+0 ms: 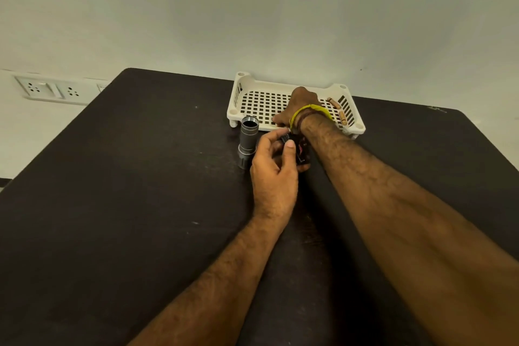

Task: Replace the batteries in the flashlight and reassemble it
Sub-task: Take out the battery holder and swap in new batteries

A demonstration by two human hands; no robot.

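The flashlight body (248,141) is standing upright, open end up; the left hand (273,174) is gripping a black battery holder (299,149), while the right hand's (299,105) fingers are hidden, state unclear

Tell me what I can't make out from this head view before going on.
- Right hand fingers: hidden behind its own wrist, over the tray; grip unclear.
- Dark part in left hand: mostly covered by fingers and the right forearm; identity unclear.
- Flashlight body inside: too dark to see.
- Batteries in tray: too small to read.
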